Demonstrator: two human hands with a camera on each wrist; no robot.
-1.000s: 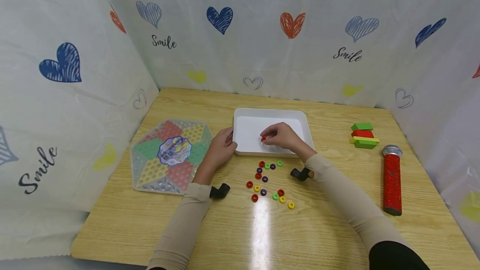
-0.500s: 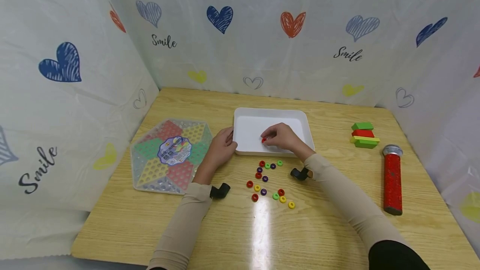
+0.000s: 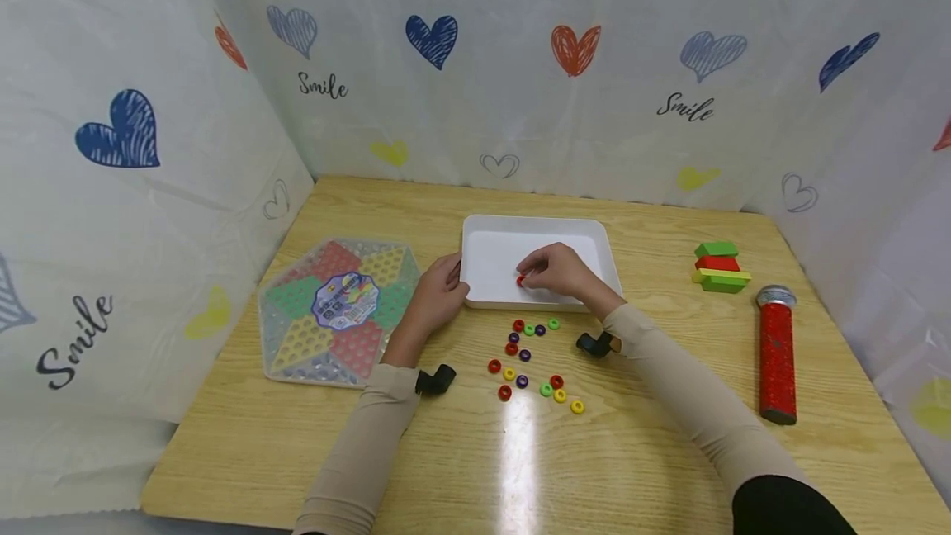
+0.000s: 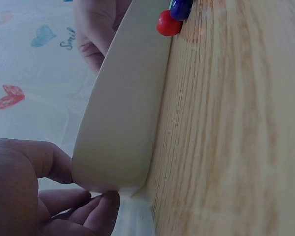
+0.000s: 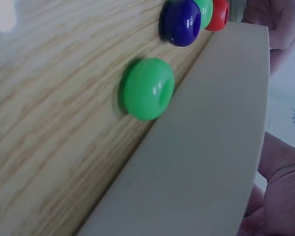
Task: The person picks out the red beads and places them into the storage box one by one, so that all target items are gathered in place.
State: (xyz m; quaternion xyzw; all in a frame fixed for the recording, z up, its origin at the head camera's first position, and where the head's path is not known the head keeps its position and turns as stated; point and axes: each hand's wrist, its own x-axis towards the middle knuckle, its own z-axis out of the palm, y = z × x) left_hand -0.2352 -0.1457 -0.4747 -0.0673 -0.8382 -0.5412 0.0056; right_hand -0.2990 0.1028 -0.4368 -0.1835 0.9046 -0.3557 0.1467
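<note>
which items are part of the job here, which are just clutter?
In use: red ring pinched by right hand; white tray, corner held by left hand; loose rings.
Lying about: hexagonal board, block stack, red tube.

Rings [image 3: 531,362] lie before the tray [image 3: 486,225], board [image 3: 338,310] left, blocks [image 3: 719,267] right.

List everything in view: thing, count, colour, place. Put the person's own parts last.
tray: 1, white, table centre.
red ring: 1, pinched over the tray.
loose rings: about 15; red, yellow, green, purple; on the table in front of the tray.
hexagonal game board: 1, multicoloured, left of the tray.
wooden blocks: small stack; green, red, yellow; right.
tube: 1, red with a silver cap, far right.
table: 1, light wood.
curtain: white, printed hearts, around the table.
left hand: grips the tray's left corner.
right hand: pinches the red ring.
</note>
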